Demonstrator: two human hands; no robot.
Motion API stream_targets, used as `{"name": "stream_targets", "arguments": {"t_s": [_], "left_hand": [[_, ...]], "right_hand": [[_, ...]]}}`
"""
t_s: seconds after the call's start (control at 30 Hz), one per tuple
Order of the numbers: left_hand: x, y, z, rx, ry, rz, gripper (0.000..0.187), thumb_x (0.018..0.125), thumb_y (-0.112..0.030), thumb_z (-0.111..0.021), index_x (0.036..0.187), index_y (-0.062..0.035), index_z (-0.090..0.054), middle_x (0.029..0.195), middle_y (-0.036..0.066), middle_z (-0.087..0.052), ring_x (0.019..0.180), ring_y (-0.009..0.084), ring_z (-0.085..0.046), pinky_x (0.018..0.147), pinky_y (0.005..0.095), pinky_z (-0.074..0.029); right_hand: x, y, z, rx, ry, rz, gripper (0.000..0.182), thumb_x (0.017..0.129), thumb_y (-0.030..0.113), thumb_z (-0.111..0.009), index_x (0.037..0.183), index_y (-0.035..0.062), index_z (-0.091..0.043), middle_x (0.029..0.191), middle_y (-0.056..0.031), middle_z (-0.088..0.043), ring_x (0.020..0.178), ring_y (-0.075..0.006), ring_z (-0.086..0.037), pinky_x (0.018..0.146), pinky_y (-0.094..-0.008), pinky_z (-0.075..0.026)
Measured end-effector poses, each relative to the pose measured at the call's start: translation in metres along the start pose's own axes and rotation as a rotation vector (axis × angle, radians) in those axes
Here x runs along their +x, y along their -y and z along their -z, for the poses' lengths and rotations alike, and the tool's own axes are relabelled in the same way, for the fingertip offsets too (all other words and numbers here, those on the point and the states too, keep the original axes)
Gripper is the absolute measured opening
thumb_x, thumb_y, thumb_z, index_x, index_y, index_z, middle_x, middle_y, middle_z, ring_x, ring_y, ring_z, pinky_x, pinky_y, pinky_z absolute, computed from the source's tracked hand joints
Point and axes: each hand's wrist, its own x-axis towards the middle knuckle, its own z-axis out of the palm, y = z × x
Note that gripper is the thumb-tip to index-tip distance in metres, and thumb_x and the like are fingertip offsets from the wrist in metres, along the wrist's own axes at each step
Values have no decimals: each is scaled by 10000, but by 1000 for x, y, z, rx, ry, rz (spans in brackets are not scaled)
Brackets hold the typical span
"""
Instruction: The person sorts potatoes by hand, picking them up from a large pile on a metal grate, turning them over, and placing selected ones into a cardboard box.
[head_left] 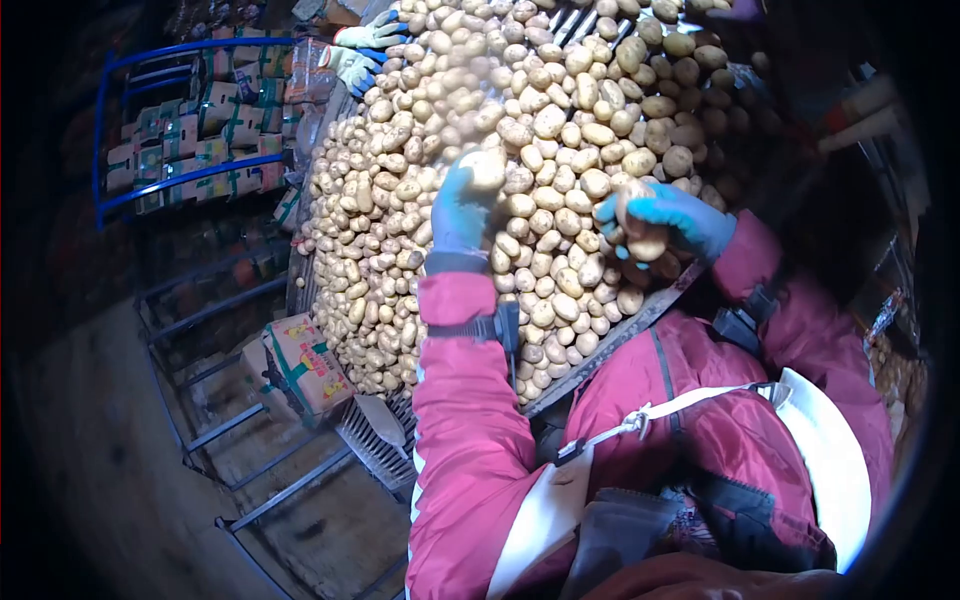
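A big heap of potatoes (380,200) spreads under both my hands. My left hand (462,212), in a light-blue glove, is closed around a pale potato (487,168) held just above the heap; glare blurs its outline. To the right, near the heap's front edge, my right hand (672,222), gloved in the same blue, curls its fingers round potatoes; a brownish potato (632,200) shows at the fingers and a yellower potato (647,245) below it. Both forearms are in pink sleeves.
White gloves with blue fingertips (368,50) show at the heap's far left edge. A blue-framed rack (200,185) of packed boxes stands left. Below it are a printed carton (305,365), a slatted grey crate (375,445) and metal rails (290,490). A board edge (610,345) lies before my body.
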Motion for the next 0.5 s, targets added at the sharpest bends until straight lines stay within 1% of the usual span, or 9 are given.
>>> {"name": "stream_targets", "arguments": {"t_s": [0.07,0.13,0.2,0.23,0.27,0.33,0.4,0.47,0.5], "left_hand": [[-50,-1,-37,49,-34,73,439,1016,-208,-520,1412,-25,-570,1256,135,-665,1132,239,-663,918,354,-572],[-62,25,-31,18,102,65,445,1027,-213,-498,1418,-9,-558,1287,129,-648,1157,236,-654,971,356,-561],[-87,37,-42,75,192,72,519,1026,-280,-522,1458,9,-513,1355,155,-633,1219,276,-644,1044,408,-532],[-101,39,-49,159,233,83,532,1025,-298,-529,1462,5,-511,1338,138,-638,1198,254,-648,1023,388,-534],[-109,46,-48,220,257,67,532,1024,-267,-542,1476,8,-491,1332,117,-633,1160,233,-651,986,369,-542],[-122,64,-47,267,315,1,526,1027,-222,-549,1493,11,-470,1345,109,-620,1168,221,-633,995,356,-531],[-139,69,-49,317,348,-1,522,1041,-207,-543,1511,-1,-450,1352,113,-609,1202,205,-607,1009,336,-505],[-158,70,-52,673,269,-93,565,1070,-232,-534,1551,22,-381,1335,153,-626,1166,194,-610,965,322,-519],[-170,69,-56,851,277,-204,556,1087,-307,-485,1557,-26,-387,1303,159,-633,1124,248,-636,921,363,-512]], "right_hand": [[2,-3,-7,50,-48,-13,555,998,413,-608,1320,-39,-595,1252,-143,-641,1062,-225,-663,976,-361,-543],[6,-12,-5,109,6,-16,604,1034,405,-552,1438,-41,-505,1389,-171,-577,1059,-254,-665,976,-385,-548],[2,-19,-17,238,18,-40,548,1022,448,-582,1340,3,-614,1068,-73,-661,918,-152,-652,834,-281,-550],[7,-33,-19,276,33,83,476,1035,444,-566,1216,12,-651,1002,-71,-635,874,-159,-645,824,-298,-553],[1,-20,-51,434,-106,34,421,1041,441,-566,1047,27,-647,961,-73,-613,847,-180,-638,824,-324,-563],[-2,-43,-32,390,96,105,422,1040,446,-573,994,31,-629,1038,-103,-645,902,-216,-664,864,-351,-573],[-8,-56,-43,399,60,140,413,1033,438,-592,1020,28,-638,1060,-106,-659,923,-224,-674,874,-356,-577],[-14,-70,-48,407,29,181,406,1026,430,-610,1045,26,-648,1082,-109,-672,945,-232,-685,885,-361,-581],[-19,-80,-45,463,-21,114,396,1020,418,-626,1083,28,-656,1106,-114,-682,968,-228,-691,895,-360,-578]]}}
